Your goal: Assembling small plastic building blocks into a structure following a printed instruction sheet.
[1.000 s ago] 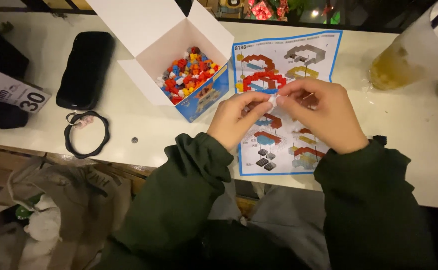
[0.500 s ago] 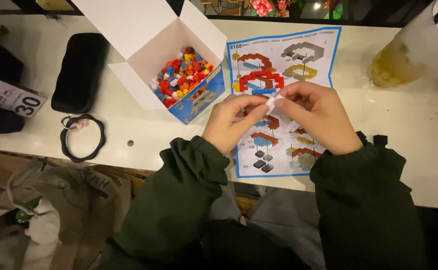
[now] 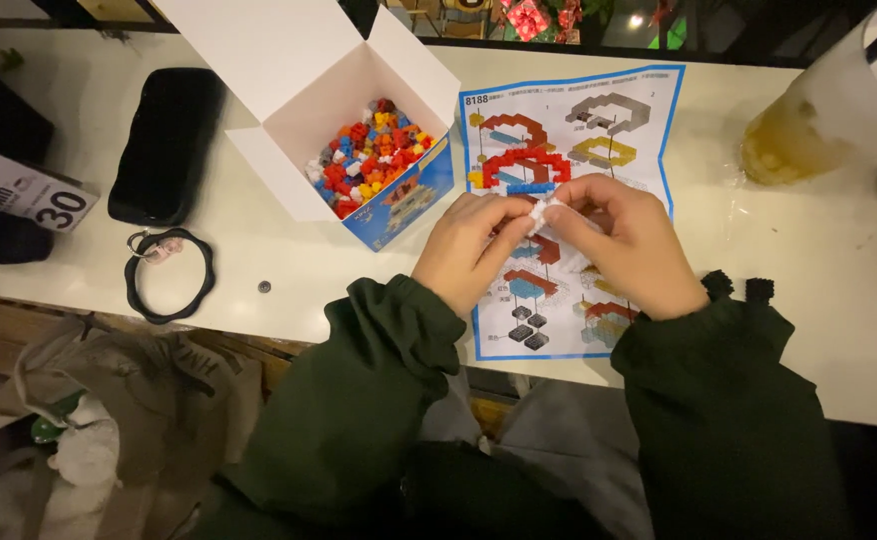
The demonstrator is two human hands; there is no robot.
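Left hand (image 3: pixel 464 250) and right hand (image 3: pixel 627 245) together — fingers (image 3: pixel 519 215) pinched, tip to tip

White cardboard box (image 3: pixel 349 90): red, orange, blue, yellow bricks (image 3: pixel 369 155). Blue-bordered white instruction sheet (image 3: pixel 629 110). Black oblong pouch (image 3: pixel 167 145). Cream surface (image 3: pixel 289 260).

white piece (image 3: pixel 539 212) mostly hidden between fingers
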